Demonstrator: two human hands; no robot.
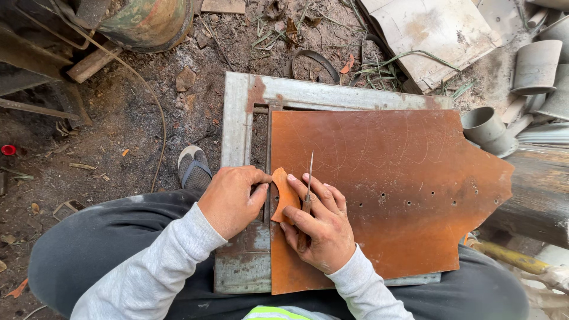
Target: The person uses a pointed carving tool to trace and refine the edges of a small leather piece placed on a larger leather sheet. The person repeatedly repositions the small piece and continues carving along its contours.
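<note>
I see my left hand curled, its fingertips pinching the left edge of a small curved template and pressing it flat on the near-left corner of a big rusty sheet. My right hand is closed around a scriber, gripping its handle, with the thin metal point standing up along the right edge of the template and touching the sheet. The sheet lies over a grey metal frame that rests across my lap and on the dirt; a row of small holes runs across the sheet to the right of my right hand. My shoe shows just left of the frame, near my left hand. Grey pipe fittings are heaped at the upper right, well apart from my hands, and a pale board lies beyond the frame.
</note>
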